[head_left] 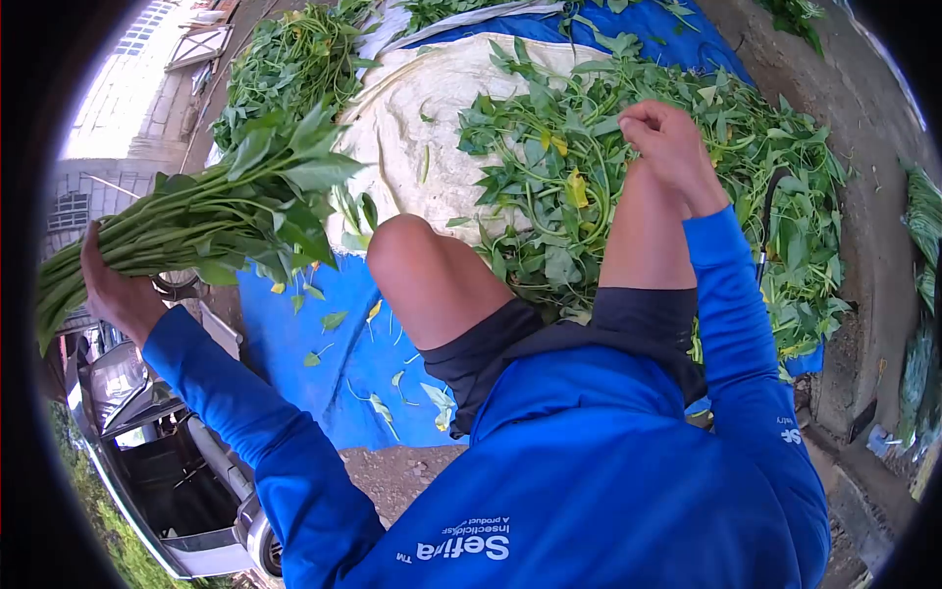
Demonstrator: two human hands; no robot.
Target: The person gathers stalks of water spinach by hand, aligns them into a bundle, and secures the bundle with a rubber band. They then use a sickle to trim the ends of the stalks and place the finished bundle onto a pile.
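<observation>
A large bundle of long-stemmed leafy greens (186, 221) is held out at the left by my left hand (120, 290), whose fingers wrap round the stems. Its leaves point to the upper right. On the right, my right hand (667, 142) is raised over my knee with the fingers curled in and the thumb near the fingertips; whether anything small is between them is hidden. Beneath and around it spreads a loose pile of greens (559, 182) with some yellow leaves, lying partly on a pale sack cloth (422, 108).
A blue tarp (334, 393) with scattered leaves lies under the cloth. Another heap of greens (294, 69) stands at the upper left. A parked vehicle (177, 471) is at the lower left, and bundled greens (922, 236) lie at the right edge.
</observation>
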